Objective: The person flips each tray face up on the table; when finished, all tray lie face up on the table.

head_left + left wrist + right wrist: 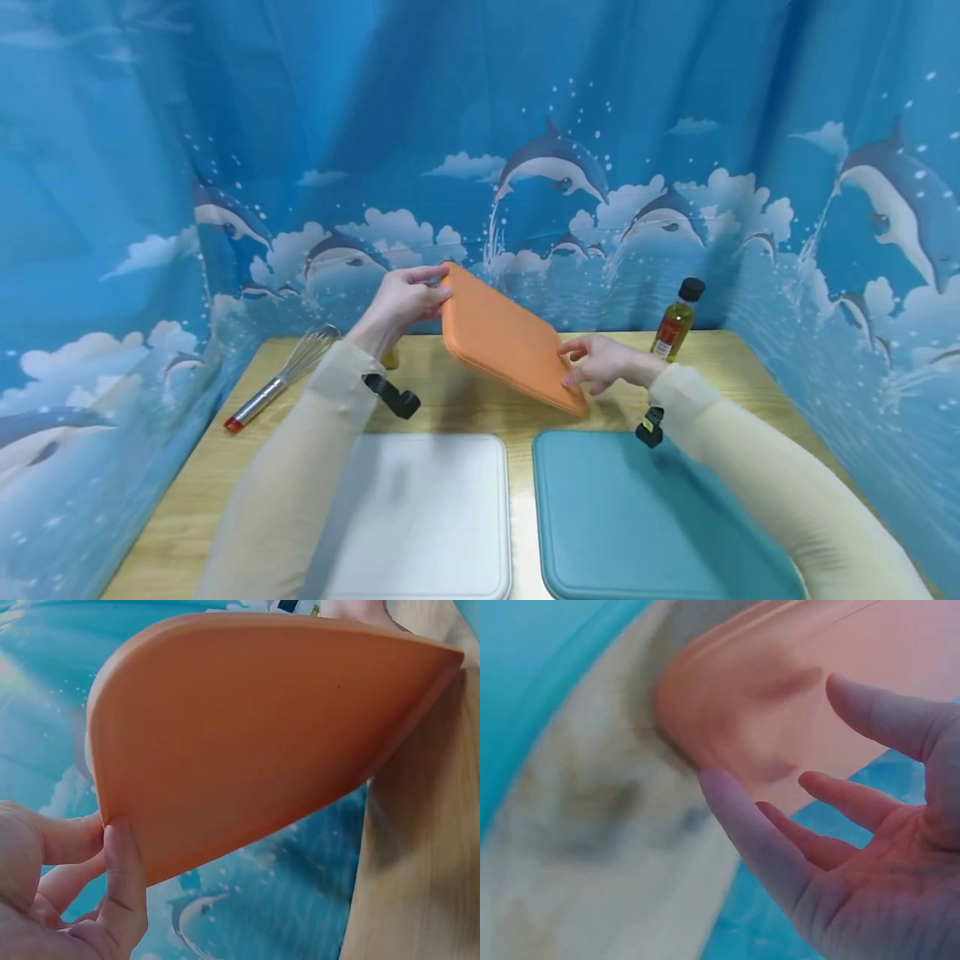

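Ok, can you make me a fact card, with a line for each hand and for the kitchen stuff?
Left hand: pinches the orange board near a corner
Right hand: fingers apart, beside its lower end; touching unclear
Orange board: tilted, left end higher
White board: flat on the table, front left
Teal board: flat, front right
Whisk: left side of the table
Bottle: black cap, back right
Yellow thing: only a bit shows

A flat, smooth orange board with rounded corners and a slim rim stands steeply tilted over the wooden bench. Its left end, pinched by the left hand's fingers, is raised; its right end slopes down near the wood, contact unclear.
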Demonstrator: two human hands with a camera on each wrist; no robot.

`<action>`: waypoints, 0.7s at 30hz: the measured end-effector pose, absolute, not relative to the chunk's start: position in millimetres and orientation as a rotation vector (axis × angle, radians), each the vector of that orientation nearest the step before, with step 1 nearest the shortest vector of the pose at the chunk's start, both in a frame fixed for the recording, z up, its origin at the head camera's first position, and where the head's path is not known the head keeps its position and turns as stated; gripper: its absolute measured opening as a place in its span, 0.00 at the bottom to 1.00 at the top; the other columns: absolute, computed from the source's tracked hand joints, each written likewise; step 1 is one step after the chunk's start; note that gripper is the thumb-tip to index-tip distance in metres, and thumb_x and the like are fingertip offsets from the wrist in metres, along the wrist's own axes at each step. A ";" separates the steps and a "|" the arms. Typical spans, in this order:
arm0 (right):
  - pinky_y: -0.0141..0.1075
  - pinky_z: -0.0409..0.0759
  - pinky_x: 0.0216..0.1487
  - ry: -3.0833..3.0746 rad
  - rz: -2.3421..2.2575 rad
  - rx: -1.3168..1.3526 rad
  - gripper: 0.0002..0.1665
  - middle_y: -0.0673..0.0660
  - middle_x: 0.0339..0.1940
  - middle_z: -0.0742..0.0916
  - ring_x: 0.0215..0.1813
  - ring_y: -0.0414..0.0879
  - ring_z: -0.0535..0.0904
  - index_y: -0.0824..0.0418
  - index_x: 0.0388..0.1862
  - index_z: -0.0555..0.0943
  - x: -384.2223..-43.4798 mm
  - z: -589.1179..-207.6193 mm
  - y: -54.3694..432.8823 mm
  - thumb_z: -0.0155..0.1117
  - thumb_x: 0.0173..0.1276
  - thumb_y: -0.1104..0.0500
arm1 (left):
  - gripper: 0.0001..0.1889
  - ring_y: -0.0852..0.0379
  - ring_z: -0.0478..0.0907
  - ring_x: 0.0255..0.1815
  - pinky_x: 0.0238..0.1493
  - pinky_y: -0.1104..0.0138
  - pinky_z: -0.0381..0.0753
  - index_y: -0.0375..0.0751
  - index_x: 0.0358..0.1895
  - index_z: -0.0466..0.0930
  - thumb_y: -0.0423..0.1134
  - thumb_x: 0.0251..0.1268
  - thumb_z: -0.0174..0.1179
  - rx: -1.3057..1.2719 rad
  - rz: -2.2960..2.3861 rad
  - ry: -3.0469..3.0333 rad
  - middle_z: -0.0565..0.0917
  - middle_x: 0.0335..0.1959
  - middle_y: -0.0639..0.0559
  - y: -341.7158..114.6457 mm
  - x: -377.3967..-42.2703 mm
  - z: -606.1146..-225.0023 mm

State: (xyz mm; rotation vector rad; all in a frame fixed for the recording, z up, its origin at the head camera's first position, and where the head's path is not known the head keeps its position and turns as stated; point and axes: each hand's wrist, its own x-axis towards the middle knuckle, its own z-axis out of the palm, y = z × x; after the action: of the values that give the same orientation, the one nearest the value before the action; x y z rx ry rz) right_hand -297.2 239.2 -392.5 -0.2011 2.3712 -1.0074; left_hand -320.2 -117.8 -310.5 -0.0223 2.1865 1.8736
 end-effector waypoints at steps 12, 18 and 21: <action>0.56 0.92 0.70 2.399 -1.037 -0.413 0.42 0.68 0.90 0.70 0.85 0.67 0.74 0.59 0.90 0.66 -277.5 -282.4 211.0 0.70 0.85 0.49 | 0.26 0.51 0.93 0.63 0.69 0.56 0.93 0.54 0.81 0.79 0.38 0.86 0.64 0.026 1.934 2.173 0.88 0.73 0.45 -93.3 -319.4 -283.6; 0.56 0.92 0.70 2.405 -1.063 -0.461 0.40 0.64 0.90 0.71 0.85 0.64 0.76 0.56 0.90 0.67 -270.5 -240.6 191.1 0.68 0.86 0.48 | 0.25 0.49 0.92 0.65 0.68 0.55 0.93 0.50 0.80 0.81 0.37 0.85 0.65 0.039 1.958 2.181 0.86 0.75 0.44 -78.1 -319.5 -275.5; 0.55 0.93 0.68 2.413 -1.064 -0.479 0.40 0.61 0.90 0.72 0.83 0.61 0.78 0.53 0.89 0.68 -267.5 -228.1 181.6 0.69 0.85 0.47 | 0.24 0.47 0.92 0.65 0.66 0.56 0.94 0.49 0.79 0.82 0.36 0.85 0.65 0.035 1.974 2.180 0.85 0.75 0.41 -70.5 -319.1 -272.1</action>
State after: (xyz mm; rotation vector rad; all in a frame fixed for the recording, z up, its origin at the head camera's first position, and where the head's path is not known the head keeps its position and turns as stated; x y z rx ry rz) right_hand -267.5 181.6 -228.1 -0.4789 2.4129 -1.0645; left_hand -319.1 -70.5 -272.1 0.0349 2.1799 1.9739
